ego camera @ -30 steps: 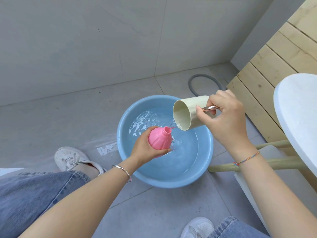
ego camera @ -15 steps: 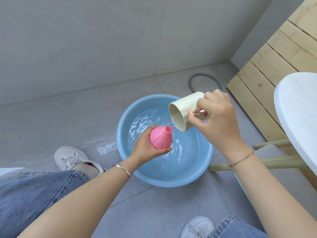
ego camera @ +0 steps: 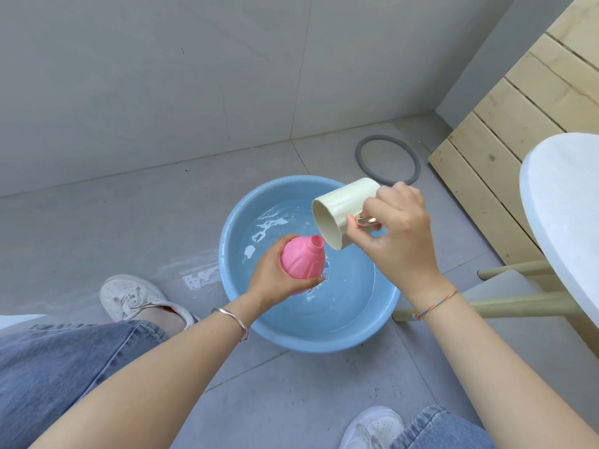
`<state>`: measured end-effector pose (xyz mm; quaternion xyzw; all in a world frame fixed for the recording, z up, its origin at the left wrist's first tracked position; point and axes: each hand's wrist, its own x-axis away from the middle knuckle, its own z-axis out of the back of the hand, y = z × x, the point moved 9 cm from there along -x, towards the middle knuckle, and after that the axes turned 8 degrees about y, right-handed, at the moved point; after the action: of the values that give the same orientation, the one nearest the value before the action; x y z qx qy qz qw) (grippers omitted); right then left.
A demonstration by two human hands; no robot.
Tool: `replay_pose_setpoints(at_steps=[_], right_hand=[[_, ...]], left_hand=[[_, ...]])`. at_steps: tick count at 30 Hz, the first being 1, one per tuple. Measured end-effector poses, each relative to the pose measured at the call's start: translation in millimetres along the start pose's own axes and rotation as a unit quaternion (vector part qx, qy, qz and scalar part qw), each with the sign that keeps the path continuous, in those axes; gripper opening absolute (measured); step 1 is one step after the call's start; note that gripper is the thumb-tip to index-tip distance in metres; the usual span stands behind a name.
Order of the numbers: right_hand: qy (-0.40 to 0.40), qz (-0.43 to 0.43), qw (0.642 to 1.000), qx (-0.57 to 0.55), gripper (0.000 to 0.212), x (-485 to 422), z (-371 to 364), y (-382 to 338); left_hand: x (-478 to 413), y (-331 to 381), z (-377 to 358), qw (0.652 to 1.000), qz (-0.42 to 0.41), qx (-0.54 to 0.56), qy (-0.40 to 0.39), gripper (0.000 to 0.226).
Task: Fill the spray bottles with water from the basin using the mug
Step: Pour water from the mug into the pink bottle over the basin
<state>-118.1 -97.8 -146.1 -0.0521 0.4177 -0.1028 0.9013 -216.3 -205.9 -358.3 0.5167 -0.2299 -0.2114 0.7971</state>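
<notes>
While mug (ego camera: 340, 215) lies tipped at neck of pink spray bottle (ego camera: 301, 260), fill looks part-done; level inside can't be seen. L hand (ego camera: 272, 273): fingers wrapped round bottle, held over basin (ego camera: 324, 343). R hand (ego camera: 398, 228): fingers pinch mug handle. Basin holds water. Other bottles: none in view.

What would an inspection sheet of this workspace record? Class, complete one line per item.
Surface: grey tiled floor, with a wet patch left of the basin.
Job's things: blue basin holding water; pink spray bottle, neck open, held over it; cream mug tipped beside the neck, no stream visible.
Clutter: grey hose loop on the floor beyond the basin.
Hands: left hand grips the bottle; right hand holds the mug by its handle.
Cables: nothing seen.
Surroundings: grey wall, wooden slats, white tabletop to the right.
</notes>
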Motion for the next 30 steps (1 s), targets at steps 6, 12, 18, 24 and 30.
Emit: replay_pose_setpoints(at_steps=[6, 12, 18, 24, 30], right_hand=[[-0.002, -0.386, 0.919, -0.085, 0.04, 53, -15, 105], [-0.133, -0.439, 0.888, -0.03, 0.038, 136, -66, 126], [-0.249, -0.339, 0.907, -0.004, 0.053, 168, -107, 99], [-0.281, -0.312, 0.907, 0.011, 0.054, 178, -119, 92], [-0.253, -0.368, 0.895, -0.014, 0.053, 186, -121, 99]], left_hand=[[-3, -8, 2, 1.0, 0.01, 0.02, -0.001, 0.08], [-6, -20, 5, 0.999, 0.023, 0.024, 0.007, 0.084], [-8, -29, 8, 1.0, 0.02, 0.013, 0.012, 0.08], [-9, -33, 14, 1.0, 0.017, 0.009, 0.015, 0.078], [-10, -40, 18, 0.999, 0.028, 0.002, 0.019, 0.081]])
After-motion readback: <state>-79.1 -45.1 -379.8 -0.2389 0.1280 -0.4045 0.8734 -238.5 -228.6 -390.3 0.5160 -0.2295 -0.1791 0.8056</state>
